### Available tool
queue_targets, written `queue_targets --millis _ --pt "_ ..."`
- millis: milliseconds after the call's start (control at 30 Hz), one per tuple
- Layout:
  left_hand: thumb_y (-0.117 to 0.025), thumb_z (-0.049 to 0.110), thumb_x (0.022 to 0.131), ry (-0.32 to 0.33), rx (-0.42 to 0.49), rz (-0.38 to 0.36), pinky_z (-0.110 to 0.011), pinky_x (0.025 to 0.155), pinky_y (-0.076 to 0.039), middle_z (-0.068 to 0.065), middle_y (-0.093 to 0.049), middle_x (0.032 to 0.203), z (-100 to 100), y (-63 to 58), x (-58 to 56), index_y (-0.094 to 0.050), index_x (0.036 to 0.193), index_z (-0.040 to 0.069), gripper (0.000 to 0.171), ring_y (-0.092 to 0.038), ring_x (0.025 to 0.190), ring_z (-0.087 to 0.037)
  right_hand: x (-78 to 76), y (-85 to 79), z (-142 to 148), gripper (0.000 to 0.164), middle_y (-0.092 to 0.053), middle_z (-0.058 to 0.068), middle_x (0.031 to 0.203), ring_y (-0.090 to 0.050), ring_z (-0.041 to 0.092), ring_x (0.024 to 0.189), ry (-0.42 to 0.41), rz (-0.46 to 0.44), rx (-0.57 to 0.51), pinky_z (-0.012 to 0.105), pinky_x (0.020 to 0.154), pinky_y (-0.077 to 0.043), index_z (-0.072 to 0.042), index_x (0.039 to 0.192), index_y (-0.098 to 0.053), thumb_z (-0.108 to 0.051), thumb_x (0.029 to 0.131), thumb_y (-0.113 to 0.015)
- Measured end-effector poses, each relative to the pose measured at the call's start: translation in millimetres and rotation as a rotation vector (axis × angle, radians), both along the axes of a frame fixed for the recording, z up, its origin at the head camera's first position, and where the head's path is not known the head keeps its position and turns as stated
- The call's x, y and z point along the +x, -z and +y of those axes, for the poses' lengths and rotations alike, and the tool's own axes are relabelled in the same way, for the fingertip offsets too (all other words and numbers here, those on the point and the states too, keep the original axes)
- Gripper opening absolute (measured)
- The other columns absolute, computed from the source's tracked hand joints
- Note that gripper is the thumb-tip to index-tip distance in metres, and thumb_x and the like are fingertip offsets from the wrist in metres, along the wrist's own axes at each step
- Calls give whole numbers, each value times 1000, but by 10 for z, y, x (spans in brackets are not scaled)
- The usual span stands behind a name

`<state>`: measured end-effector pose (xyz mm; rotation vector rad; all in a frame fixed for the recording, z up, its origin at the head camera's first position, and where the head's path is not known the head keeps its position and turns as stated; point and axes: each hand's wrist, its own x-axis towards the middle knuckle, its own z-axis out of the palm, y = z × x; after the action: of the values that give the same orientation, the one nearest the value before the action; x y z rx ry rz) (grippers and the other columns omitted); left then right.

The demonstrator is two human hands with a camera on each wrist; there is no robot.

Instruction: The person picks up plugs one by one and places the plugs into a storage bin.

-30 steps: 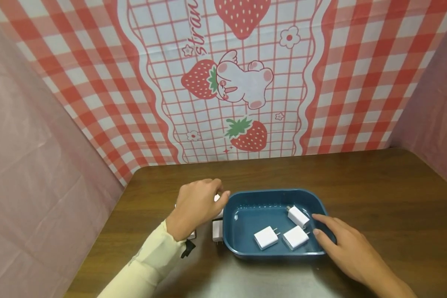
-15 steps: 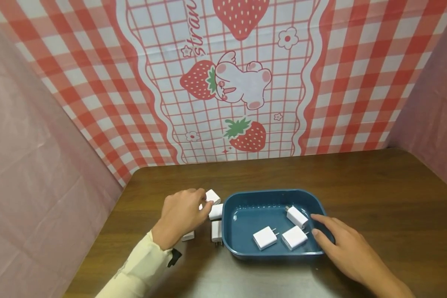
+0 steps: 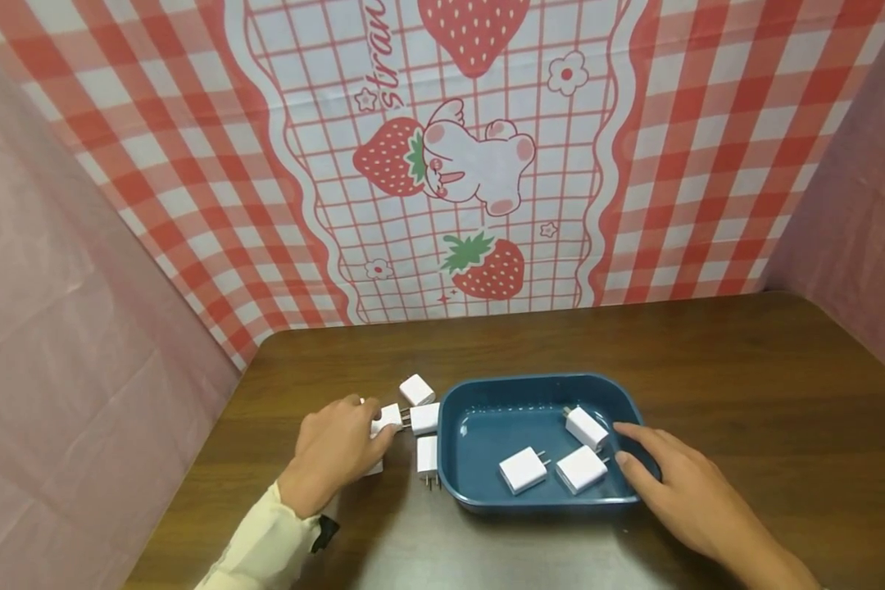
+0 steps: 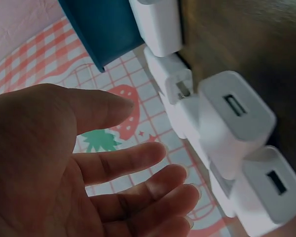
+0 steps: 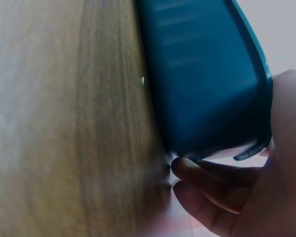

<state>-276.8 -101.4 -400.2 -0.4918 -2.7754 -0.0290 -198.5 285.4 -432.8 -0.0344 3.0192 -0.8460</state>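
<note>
Over a group of white USB charger plugs, my left hand (image 3: 333, 449) hovers with loosely bent fingers. In the left wrist view this hand (image 4: 44, 153) holds nothing, and its fingertips stand apart from the charger plugs (image 4: 234, 121). Closest to it in the head view is a charger plug (image 3: 387, 416), partly hidden by the fingers. My right hand (image 3: 689, 490) grips the right end of a blue rectangular tray (image 3: 497, 422), thumb and index finger over the rim. Fingers of the right hand (image 5: 212, 187) lie against its outer wall in the right wrist view.
Inside the tray lie three charger plugs, one (image 3: 524, 470) left of the other two. More charger plugs (image 3: 428, 456) lie along the tray's left side, on the wooden table (image 3: 730, 369). A checked strawberry cloth (image 3: 678, 205) hangs behind.
My left hand has moved left and toward me, away from the tray's left rim, uncovering charger plugs beside it. The right hand and the tray have stayed in place.
</note>
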Motion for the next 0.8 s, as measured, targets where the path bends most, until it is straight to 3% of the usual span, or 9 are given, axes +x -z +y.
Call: queue_targets --millis 433,633,800 --pt "-61 43 80 -62 -30 -111 -37 37 -29 0 -51 62 -81 68 54 -58 70 19 27 -47 47 -19 -2 21 30 58 -49 15 132 -47 37 116 -15 57 1 64 86 -34 -18 133 -48 -57 91 -41" --pt "-62 42 79 -82 -32 -88 -38 37 -29 -2 -55 61 -122 110 63 -59 68 19 25 -51 48 -23 0 24 12 58 -48 16 132 -47 37 115 -6 43 -3 64 86 -35 -17 133 -48 -57 91 -41" --pt "-61 41 79 -93 -25 -89 -39 39 -32 -4 -59 69 -159 135 70 -66 75 21 21 -57 56 -28 7 30 19 57 -49 15 131 -48 38 116 -3 58 -3 64 86 -35 -17 132 -49 -55 91 -41"
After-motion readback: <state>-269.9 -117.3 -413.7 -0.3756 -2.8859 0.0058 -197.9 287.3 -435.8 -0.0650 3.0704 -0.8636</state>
